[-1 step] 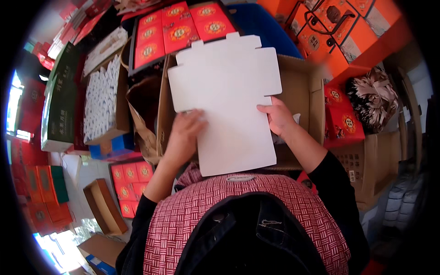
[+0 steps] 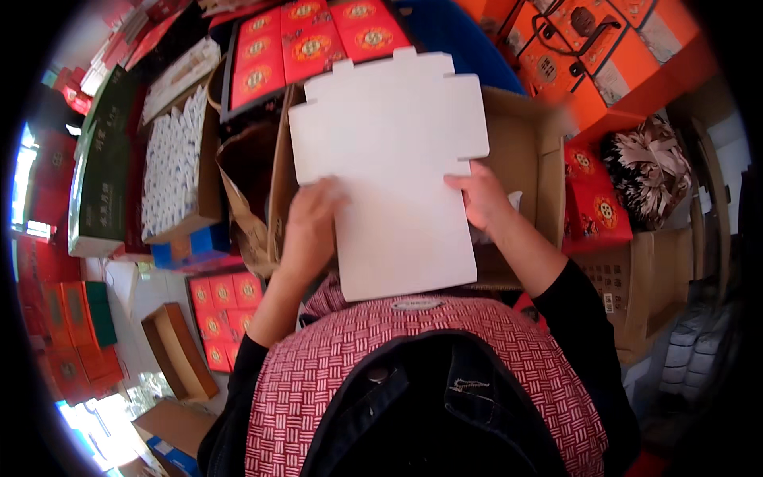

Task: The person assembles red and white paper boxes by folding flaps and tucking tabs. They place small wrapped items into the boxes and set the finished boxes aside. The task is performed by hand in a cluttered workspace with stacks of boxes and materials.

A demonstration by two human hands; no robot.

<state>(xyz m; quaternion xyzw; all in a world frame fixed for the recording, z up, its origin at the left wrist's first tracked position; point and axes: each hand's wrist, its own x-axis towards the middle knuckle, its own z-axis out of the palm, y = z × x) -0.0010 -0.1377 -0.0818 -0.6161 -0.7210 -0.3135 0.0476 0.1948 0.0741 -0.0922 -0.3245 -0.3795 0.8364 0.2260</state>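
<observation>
A flat white cardboard box blank (image 2: 397,175) with tabs and side flaps lies in front of me, above an open brown carton. My right hand (image 2: 485,199) pinches its right edge just below the side flap, thumb on top and fingers underneath. At the left edge, below the other flap, my left hand (image 2: 314,222) is curled against the blank. Its fingertips lie over the white surface and are blurred. The blank's lower edge reaches the red-and-white patterned apron (image 2: 318,374).
The brown carton (image 2: 540,135) stands under the blank. To the left are a box of small white packets (image 2: 173,167) and a brown paper bag (image 2: 248,230). Red boxes (image 2: 318,40) lie beyond; orange boxes (image 2: 612,71) and bundled brown ties (image 2: 648,175) are at the right.
The box blank has shifted slightly up and to the left. My left hand has moved slightly with it, and my right hand keeps its hold on the edge.
</observation>
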